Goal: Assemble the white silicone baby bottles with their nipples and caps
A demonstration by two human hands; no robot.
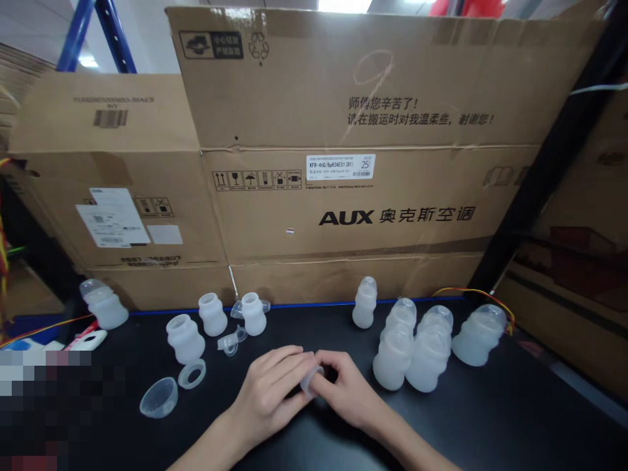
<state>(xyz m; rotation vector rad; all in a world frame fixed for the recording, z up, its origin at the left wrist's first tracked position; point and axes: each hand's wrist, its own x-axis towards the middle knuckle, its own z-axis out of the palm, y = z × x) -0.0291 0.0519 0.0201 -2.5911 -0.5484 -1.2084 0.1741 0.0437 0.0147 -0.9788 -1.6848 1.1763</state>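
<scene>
Near the table's front middle, my left hand (269, 386) and my right hand (350, 391) meet around a small translucent screw ring (309, 382). Fingers of both hands are closed on it, and my right thumb sits against its opening; whether anything is inside the ring is hidden. To the left lie another screw ring (191, 374) and a clear dome cap (159, 398). Behind these stand open-necked frosted baby bottles, one nearest (185, 340), one in the middle (212, 315) and one farther right (254, 315). Clear handle-like pieces (231, 341) lie beside them.
Several capped baby bottles (426, 356) stand grouped at the right, with another (364, 303) behind. One capped bottle (104, 305) leans at far left. A cardboard wall (343, 275) closes off the back of the black table (304, 445). Wires (471, 290) run along its edge.
</scene>
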